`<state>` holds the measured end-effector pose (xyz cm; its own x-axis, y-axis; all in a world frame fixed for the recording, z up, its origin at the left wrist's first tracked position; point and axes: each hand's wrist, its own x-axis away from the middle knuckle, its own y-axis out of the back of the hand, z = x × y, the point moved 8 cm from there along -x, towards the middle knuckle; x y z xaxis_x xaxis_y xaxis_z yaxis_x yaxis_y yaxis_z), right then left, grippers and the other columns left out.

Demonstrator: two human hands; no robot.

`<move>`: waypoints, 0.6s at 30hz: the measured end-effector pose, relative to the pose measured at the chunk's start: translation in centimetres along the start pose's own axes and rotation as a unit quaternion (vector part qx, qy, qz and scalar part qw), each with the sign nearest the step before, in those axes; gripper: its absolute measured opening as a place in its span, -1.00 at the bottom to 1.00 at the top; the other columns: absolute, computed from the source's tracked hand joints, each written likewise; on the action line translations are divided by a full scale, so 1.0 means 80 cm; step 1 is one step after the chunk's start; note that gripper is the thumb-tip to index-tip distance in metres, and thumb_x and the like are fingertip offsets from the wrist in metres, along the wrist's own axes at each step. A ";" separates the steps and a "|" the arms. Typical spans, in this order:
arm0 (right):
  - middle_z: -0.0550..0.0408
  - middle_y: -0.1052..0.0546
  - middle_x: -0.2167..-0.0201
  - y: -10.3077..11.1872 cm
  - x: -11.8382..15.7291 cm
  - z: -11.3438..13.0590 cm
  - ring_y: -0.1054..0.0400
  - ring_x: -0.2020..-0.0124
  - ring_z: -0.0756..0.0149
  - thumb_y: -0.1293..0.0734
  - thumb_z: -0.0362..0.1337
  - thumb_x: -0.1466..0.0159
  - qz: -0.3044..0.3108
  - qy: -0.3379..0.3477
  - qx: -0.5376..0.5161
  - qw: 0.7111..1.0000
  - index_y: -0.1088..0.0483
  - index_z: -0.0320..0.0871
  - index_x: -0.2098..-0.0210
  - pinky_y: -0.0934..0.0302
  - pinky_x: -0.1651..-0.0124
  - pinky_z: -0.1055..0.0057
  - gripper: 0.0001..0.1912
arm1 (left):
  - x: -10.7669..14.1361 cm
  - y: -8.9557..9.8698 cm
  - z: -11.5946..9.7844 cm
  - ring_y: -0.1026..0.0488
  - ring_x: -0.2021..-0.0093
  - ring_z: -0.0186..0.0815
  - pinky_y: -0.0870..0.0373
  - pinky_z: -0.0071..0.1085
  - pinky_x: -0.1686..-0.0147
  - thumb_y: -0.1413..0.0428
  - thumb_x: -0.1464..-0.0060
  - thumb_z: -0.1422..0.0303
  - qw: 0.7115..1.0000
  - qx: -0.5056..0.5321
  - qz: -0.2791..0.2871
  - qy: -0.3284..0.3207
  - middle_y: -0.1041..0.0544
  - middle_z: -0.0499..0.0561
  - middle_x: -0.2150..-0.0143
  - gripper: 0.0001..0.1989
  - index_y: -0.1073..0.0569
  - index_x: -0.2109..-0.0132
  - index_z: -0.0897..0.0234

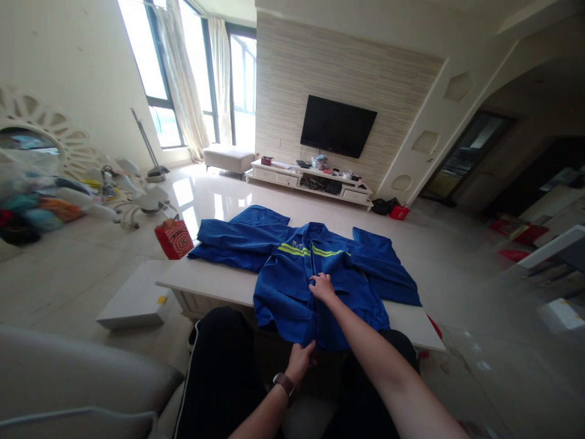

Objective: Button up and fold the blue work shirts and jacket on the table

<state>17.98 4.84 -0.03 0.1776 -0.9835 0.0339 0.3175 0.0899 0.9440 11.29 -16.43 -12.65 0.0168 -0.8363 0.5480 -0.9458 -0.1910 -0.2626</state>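
Note:
A blue work jacket (283, 280) with yellow-green reflective stripes lies spread front side up over a low white table (205, 274), collar away from me and sleeves out to both sides. Its lower part hangs over the near table edge. My left hand (299, 360), with a watch on the wrist, pinches the bottom hem at the front opening. Farther up that opening, my right hand (322, 286) has its fingers closed on the jacket's front edge. More folded blue cloth (260, 214) lies beyond the left sleeve area.
A white box (132, 299) and a red bag (174, 239) are on the floor to the left. A grey sofa (82, 372) stands at the near left. Across the room, a long white TV cabinet (311, 183) is below a television (338, 126).

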 end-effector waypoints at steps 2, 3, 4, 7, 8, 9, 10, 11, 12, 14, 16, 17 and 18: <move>-0.13 -0.49 -0.11 0.000 -0.012 -0.013 -0.37 -0.11 0.07 -0.36 -0.25 -0.24 0.009 -0.013 0.008 1.000 -0.52 -0.10 -0.13 -0.23 -0.10 0.30 -0.55 | -0.001 0.001 0.001 -0.34 0.64 -0.43 -0.11 -0.47 0.60 -0.33 0.03 0.06 1.000 0.003 0.000 0.004 -0.51 -0.01 0.48 -0.57 -0.46 0.30 0.37; -0.14 -0.49 -0.10 0.004 -0.014 -0.024 -0.40 -0.08 0.08 -0.34 -0.25 -0.26 0.006 -0.024 0.012 1.000 -0.49 -0.12 -0.17 -0.24 -0.08 0.31 -0.52 | -0.001 0.001 0.001 -0.34 0.64 -0.42 -0.11 -0.47 0.59 -0.34 0.06 0.04 1.000 0.008 -0.002 0.007 -0.52 0.00 0.47 -0.55 -0.46 0.30 0.36; -0.17 -0.49 -0.12 0.010 -0.012 -0.038 -0.41 -0.08 0.08 -0.31 -0.25 -0.28 -0.002 -0.039 0.017 0.999 -0.46 -0.15 -0.21 -0.25 -0.07 0.31 -0.50 | 0.000 0.002 0.000 -0.35 0.63 -0.42 -0.12 -0.46 0.58 -0.34 0.08 0.02 1.000 0.014 -0.006 0.008 -0.52 0.01 0.46 -0.53 -0.46 0.30 0.36; -0.27 -0.42 -0.23 0.035 0.012 -0.096 -0.40 -0.15 0.02 -0.19 -0.21 -0.37 -0.034 -0.100 0.031 0.994 -0.36 -0.22 -0.31 -0.26 -0.10 0.26 -0.44 | 0.005 -0.001 -0.003 -0.35 0.62 -0.42 -0.14 -0.46 0.58 -0.36 0.13 -0.01 0.999 0.032 -0.011 0.011 -0.53 0.02 0.44 -0.50 -0.44 0.32 0.35; -0.30 -0.40 -0.25 0.043 0.025 -0.119 -0.40 -0.16 -0.01 -0.16 -0.19 -0.38 -0.038 -0.123 0.036 0.991 -0.34 -0.24 -0.33 -0.27 -0.09 0.23 -0.42 | 0.007 -0.004 -0.004 -0.35 0.62 -0.43 -0.14 -0.46 0.58 -0.36 0.13 -0.01 0.999 0.037 -0.009 0.012 -0.53 0.02 0.45 -0.50 -0.44 0.34 0.35; -0.31 -0.41 -0.24 0.050 0.039 -0.141 -0.41 -0.15 -0.04 -0.15 -0.16 -0.38 -0.036 -0.145 0.042 0.988 -0.34 -0.24 -0.32 -0.29 -0.08 0.20 -0.42 | 0.009 -0.007 -0.004 -0.34 0.62 -0.43 -0.14 -0.47 0.58 -0.35 0.13 -0.02 0.999 0.039 -0.007 0.014 -0.53 0.03 0.47 -0.50 -0.45 0.36 0.35; -0.31 -0.45 -0.21 0.056 0.053 -0.162 -0.43 -0.13 -0.06 -0.17 -0.14 -0.37 -0.029 -0.162 0.046 0.985 -0.37 -0.23 -0.31 -0.30 -0.05 0.17 -0.41 | 0.012 -0.011 -0.003 -0.34 0.63 -0.43 -0.14 -0.47 0.59 -0.35 0.12 -0.02 0.999 0.041 -0.005 0.016 -0.52 0.03 0.48 -0.51 -0.45 0.38 0.35; -0.30 -0.49 -0.16 0.060 0.066 -0.179 -0.46 -0.09 -0.07 -0.19 -0.12 -0.35 -0.019 -0.174 0.051 0.983 -0.41 -0.21 -0.28 -0.31 -0.02 0.16 -0.42 | 0.014 -0.014 -0.002 -0.34 0.62 -0.43 -0.14 -0.48 0.59 -0.34 0.12 -0.02 0.999 0.042 -0.003 0.019 -0.51 0.03 0.50 -0.51 -0.45 0.40 0.36; -0.28 -0.53 -0.11 0.064 0.076 -0.194 -0.48 -0.05 -0.08 -0.23 -0.11 -0.32 -0.006 -0.182 0.054 0.982 -0.46 -0.18 -0.24 -0.32 0.01 0.16 -0.44 | 0.015 -0.016 -0.001 -0.33 0.62 -0.43 -0.14 -0.48 0.59 -0.34 0.11 -0.02 0.999 0.044 -0.004 0.021 -0.51 0.03 0.51 -0.51 -0.45 0.42 0.36; -0.21 -0.57 -0.05 0.070 0.087 -0.206 -0.50 -0.01 -0.06 -0.30 -0.12 -0.27 0.013 -0.180 0.062 0.982 -0.55 -0.12 -0.12 -0.32 0.03 0.18 -0.52 | 0.018 -0.019 0.000 -0.33 0.62 -0.43 -0.15 -0.48 0.59 -0.35 0.13 -0.02 0.998 0.049 -0.010 0.026 -0.50 0.04 0.52 -0.51 -0.45 0.44 0.35; -0.15 -0.59 -0.02 0.076 0.077 -0.190 -0.48 -0.01 -0.01 -0.32 -0.18 -0.24 0.009 -0.132 0.070 0.989 -0.60 -0.09 0.01 -0.29 0.02 0.23 -0.63 | 0.018 -0.020 0.001 -0.33 0.62 -0.43 -0.16 -0.48 0.59 -0.37 0.16 -0.02 0.998 0.056 -0.019 0.030 -0.50 0.03 0.53 -0.51 -0.45 0.45 0.34; -0.13 -0.59 0.00 0.079 0.065 -0.173 -0.47 -0.02 0.03 -0.32 -0.23 -0.24 -0.001 -0.097 0.064 0.993 -0.61 -0.10 0.07 -0.27 0.01 0.27 -0.68 | 0.018 -0.020 0.002 -0.32 0.63 -0.43 -0.16 -0.48 0.60 -0.38 0.18 -0.02 0.997 0.059 -0.024 0.033 -0.50 0.03 0.53 -0.51 -0.45 0.45 0.34; -0.11 -0.59 0.03 0.081 0.049 -0.153 -0.46 0.00 0.07 -0.31 -0.26 -0.24 -0.013 -0.065 0.049 0.997 -0.60 -0.11 0.12 -0.25 0.01 0.31 -0.72 | 0.017 -0.020 0.003 -0.32 0.64 -0.43 -0.16 -0.47 0.61 -0.38 0.19 -0.03 0.997 0.062 -0.028 0.037 -0.50 0.02 0.54 -0.50 -0.44 0.45 0.33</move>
<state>32.14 3.49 2.20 0.0458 -0.9979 0.0455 0.2272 0.0548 0.9723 12.95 -17.38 -11.70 0.0396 -0.7840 0.6195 -0.8963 -0.3019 -0.3248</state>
